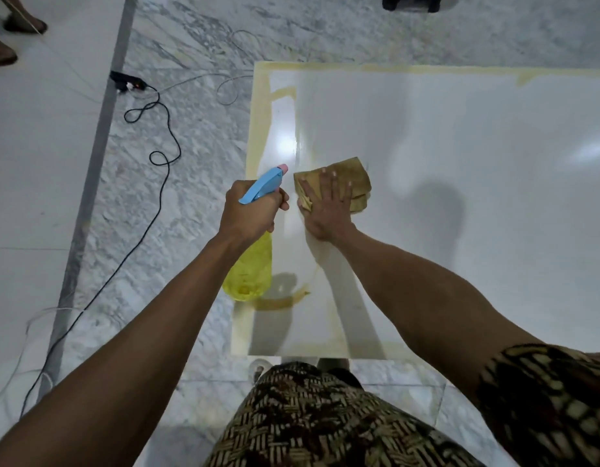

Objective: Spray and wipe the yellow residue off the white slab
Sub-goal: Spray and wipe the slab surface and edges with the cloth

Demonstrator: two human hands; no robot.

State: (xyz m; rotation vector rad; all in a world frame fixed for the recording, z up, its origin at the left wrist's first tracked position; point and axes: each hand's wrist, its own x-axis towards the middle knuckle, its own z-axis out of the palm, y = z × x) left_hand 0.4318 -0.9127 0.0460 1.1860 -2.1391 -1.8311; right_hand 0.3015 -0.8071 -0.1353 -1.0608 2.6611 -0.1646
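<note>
Your left hand is wrapped around the neck of the spray bottle, fingers curled at the blue trigger head, whose pink nozzle points away from you toward the far part of the white slab. The bottle's yellow body hangs below your fist, over the slab's left edge. Just to the right, your right hand lies flat with straight, spread fingers, pressing the folded brownish cloth onto the slab; the cloth sticks out past your fingertips and to their right. The yellow residue runs as a band along the slab's left and far edges, beyond and to the left of both hands, with a darker smear near the bottle's base, closer to you than either hand.
</note>
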